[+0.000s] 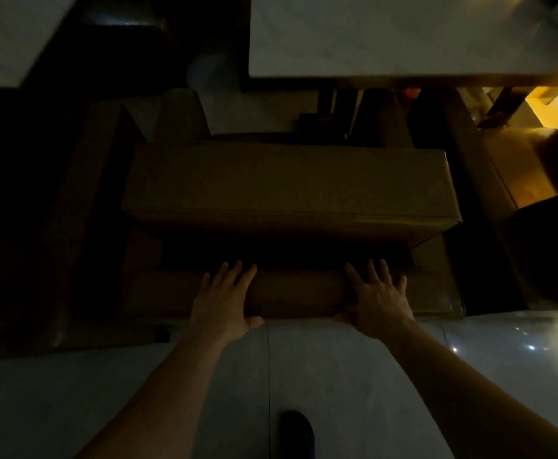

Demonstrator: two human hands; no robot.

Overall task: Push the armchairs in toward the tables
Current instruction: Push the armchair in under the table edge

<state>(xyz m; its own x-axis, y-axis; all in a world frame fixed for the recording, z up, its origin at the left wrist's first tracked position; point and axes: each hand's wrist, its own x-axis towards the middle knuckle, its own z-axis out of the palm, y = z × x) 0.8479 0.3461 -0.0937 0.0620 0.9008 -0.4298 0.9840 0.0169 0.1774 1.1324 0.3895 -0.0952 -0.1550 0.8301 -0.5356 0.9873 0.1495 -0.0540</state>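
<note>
Directly below the camera, a brown armchair (pixel 290 190) faces a pale table (pixel 386 38), its seat cushion just short of the table's near edge. Both hands lie flat on top of the backrest, fingers straight and spread: the left hand (pixel 224 299) left of centre, the right hand (pixel 378 299) right of centre. A dark shoe (pixel 297 432) stands on the pale tiled floor (pixel 337 376) behind the chair.

Dim room with a pale, glossy tiled floor (pixel 337 376) beneath the hands, catching small glints of light to their right; warm yellow light (pixel 555 101) glows far beyond them, upper right.
</note>
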